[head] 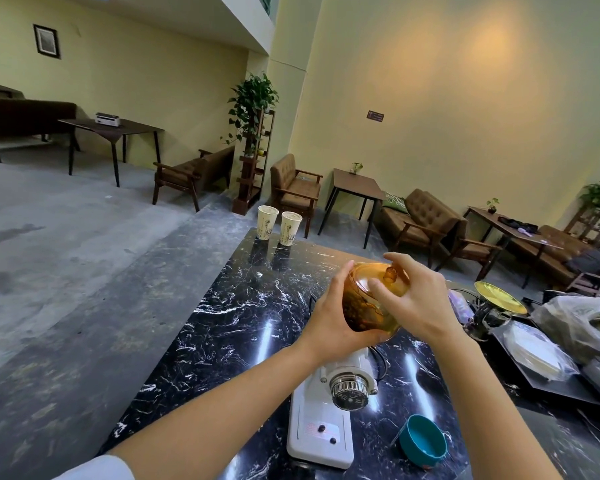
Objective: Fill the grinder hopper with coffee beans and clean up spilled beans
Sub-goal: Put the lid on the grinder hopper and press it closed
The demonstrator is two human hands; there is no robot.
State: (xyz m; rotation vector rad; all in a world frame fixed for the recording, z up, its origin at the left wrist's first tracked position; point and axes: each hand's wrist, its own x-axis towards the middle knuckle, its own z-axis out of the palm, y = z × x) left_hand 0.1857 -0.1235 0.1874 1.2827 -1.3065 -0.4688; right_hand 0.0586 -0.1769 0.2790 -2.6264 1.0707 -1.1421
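While the left hand [329, 317] cups the hopper [368, 306], the right hand [416, 299] grips its lid [378, 277]. Hold the hopper steady; beans seem to lie inside.

Pale yellow walls [447, 98] are seen across the upper frame, warmed by a soft glow of light at upper right. A framed picture [47, 41] is hung at upper left. The grey concrete floor [66, 244] is spread over the left side. A dark wooden side table [118, 128] is placed at left, with a brown armchair [191, 173] beside it. A leafy plant [253, 98] is set atop a tall wooden shelf [253, 168] at centre. Brown tufted sofas [426, 220] and small tables [355, 183] are lined along the right wall.
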